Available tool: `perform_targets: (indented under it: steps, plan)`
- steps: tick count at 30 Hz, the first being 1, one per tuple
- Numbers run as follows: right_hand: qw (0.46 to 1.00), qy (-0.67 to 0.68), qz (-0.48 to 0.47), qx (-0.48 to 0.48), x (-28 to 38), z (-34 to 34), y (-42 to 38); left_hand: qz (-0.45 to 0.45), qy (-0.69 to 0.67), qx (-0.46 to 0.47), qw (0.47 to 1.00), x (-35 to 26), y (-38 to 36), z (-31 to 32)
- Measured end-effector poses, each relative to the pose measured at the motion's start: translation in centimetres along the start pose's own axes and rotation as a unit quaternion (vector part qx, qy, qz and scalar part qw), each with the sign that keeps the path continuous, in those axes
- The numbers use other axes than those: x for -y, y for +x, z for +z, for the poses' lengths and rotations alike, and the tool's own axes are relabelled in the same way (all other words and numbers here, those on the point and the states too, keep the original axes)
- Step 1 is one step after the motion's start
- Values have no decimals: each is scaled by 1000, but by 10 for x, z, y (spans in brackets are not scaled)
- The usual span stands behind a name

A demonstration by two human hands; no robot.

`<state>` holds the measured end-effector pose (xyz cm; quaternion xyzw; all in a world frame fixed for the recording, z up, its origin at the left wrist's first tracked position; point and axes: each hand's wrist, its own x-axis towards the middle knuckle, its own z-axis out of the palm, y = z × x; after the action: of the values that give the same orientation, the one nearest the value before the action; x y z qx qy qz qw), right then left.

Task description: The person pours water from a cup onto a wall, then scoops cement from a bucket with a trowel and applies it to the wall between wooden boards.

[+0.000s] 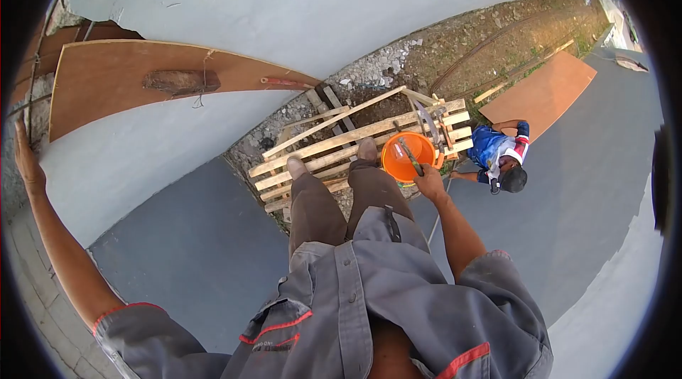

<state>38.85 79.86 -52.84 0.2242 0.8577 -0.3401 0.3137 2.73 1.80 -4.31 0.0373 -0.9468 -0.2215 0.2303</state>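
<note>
My right hand (429, 183) is wrapped round the handle of a hammer-like tool (409, 156), whose upper part lies over an orange bucket (389, 166). My left hand (30, 162) is stretched out at the far left, beside the left edge of a brown board (78, 91) and a thin rod. Its fingers look extended and seem to hold nothing. The bucket rests on a platform of wooden slats (323, 160), where both my shoes stand. Other tools with curved and straight parts lie beside the bucket on the slats.
A co-worker (497, 155) in a blue and white top and dark cap is below at the right, near a second brown board (543, 91). Rubble and soil (490, 34) run along the pale wall (284, 2). A wood piece (181, 81) is tied against the left board.
</note>
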Motion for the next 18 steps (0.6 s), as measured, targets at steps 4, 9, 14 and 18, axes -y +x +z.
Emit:
perform_targets:
  steps: [4, 9, 14, 18]
  plan:
    - [999, -13, 38, -6, -7, 5, -2, -6, -16, 28, 999, -7, -1, 6]
    - [992, 32, 116, -39, -23, 31, -34, -29, -21, 33, 999, -34, -7, 17]
    - [981, 49, 188, -15, -55, 83, -81, -29, 34, 21, 999, -26, 3, 21]
    - [956, 96, 277, -23, -66, 127, -138, 23, 106, -16, 994, -34, 4, 35]
